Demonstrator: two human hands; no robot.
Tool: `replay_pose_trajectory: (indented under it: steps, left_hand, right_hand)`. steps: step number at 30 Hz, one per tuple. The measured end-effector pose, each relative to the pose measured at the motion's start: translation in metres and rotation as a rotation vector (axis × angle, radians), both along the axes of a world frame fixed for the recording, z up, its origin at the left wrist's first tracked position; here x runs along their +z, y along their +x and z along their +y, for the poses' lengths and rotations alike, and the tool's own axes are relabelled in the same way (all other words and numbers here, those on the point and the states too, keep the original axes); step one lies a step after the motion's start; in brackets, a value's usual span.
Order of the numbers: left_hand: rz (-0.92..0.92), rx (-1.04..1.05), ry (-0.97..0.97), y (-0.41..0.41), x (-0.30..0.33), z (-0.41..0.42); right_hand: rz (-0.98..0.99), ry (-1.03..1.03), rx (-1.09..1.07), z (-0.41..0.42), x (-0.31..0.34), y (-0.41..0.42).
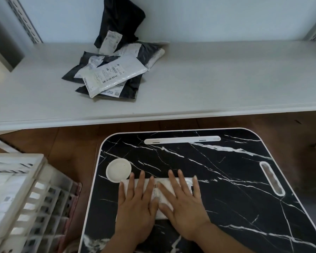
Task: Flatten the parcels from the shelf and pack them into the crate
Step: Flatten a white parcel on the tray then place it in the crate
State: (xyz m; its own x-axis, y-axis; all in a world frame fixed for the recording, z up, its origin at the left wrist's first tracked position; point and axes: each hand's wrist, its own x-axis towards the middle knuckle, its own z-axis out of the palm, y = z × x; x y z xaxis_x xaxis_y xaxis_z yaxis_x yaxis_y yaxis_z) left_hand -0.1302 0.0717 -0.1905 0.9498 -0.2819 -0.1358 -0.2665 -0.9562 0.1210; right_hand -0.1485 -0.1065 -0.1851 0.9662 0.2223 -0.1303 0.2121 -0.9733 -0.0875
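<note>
- Both hands, left hand and right hand, lie flat with fingers spread, pressing a white parcel on the marble tray table, lower center.
- More parcels are piled on the shelf up top, crate at lower left.

The shelf was pale grey, and a messy pile of black and white parcels sat on it at about 11 o'clock. Below it, at 6 o'clock, the black marble-look counter stood on the wooden floor, carrying a white parcel and a white round dish just beside it. The crate sat at 8 o'clock.
</note>
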Motion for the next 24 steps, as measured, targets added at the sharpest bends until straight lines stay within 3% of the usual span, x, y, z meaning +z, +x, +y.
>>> replay_pose_trajectory:
  steps: [8, 15, 19, 22, 24]
  left_hand:
    - [0.048, -0.031, 0.081, 0.004, -0.001, -0.002]
    - [0.161, 0.004, 0.020, 0.012, 0.009, -0.004]
    - [0.268, 0.024, -0.048, 0.011, 0.018, -0.002]
    - [0.189, 0.316, -0.323, 0.006, 0.027, 0.011]
    - [0.037, 0.534, -0.371, 0.001, 0.033, 0.019]
  right_hand:
    - [0.086, -0.119, -0.011, -0.032, -0.004, -0.009]
    - [0.214, -0.080, -0.012, -0.028, 0.014, 0.001]
    - [0.313, 0.060, -0.008, -0.028, 0.024, 0.001]
    - [0.225, 0.159, -0.107, -0.036, 0.034, 0.000]
    - [0.186, 0.126, -0.229, -0.042, 0.038, 0.001]
